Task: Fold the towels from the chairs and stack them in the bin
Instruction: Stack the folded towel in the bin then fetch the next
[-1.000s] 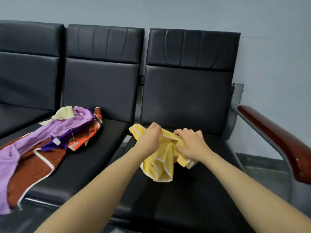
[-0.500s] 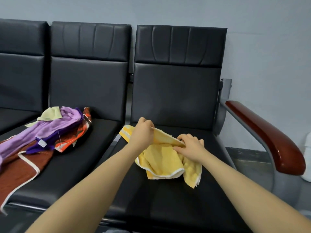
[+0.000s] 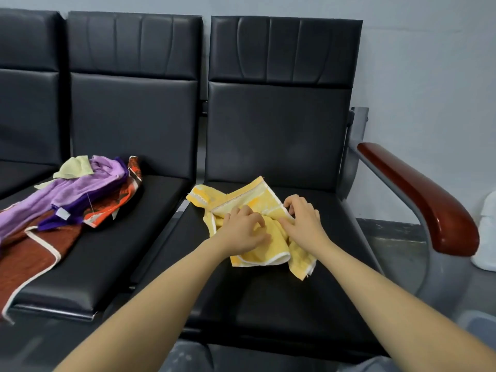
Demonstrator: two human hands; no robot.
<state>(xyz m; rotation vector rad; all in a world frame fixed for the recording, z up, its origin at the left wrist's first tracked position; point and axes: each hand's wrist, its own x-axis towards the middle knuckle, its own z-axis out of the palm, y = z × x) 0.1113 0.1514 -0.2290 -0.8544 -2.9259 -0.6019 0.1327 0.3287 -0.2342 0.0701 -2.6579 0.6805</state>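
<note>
A crumpled yellow towel [image 3: 257,200] with white edging lies on the seat of the right-hand black chair [image 3: 281,299]. Both my hands are on it. My left hand [image 3: 243,229] sits on the towel's middle with bent fingers gripping the cloth. Just to its right, my right hand [image 3: 303,220] curls its fingers over the towel's right edge and pinches it. A heap of other towels lies on the middle chair: light purple [image 3: 67,191], dark purple [image 3: 60,222], orange patterned [image 3: 118,202], brown with white edging [image 3: 29,253] and pale green [image 3: 75,167].
The chairs form one row of black seats against a grey wall. A red-brown armrest [image 3: 418,194] on a grey metal frame closes off the right end. A white object [image 3: 487,232] stands on the floor beyond it. A pale grey shape [image 3: 480,324] shows at the lower right edge.
The towel, held up between both hands a second ago, now lies on the seat, more spread toward the backrest. Both hands have lowered onto it and moved closer together.
</note>
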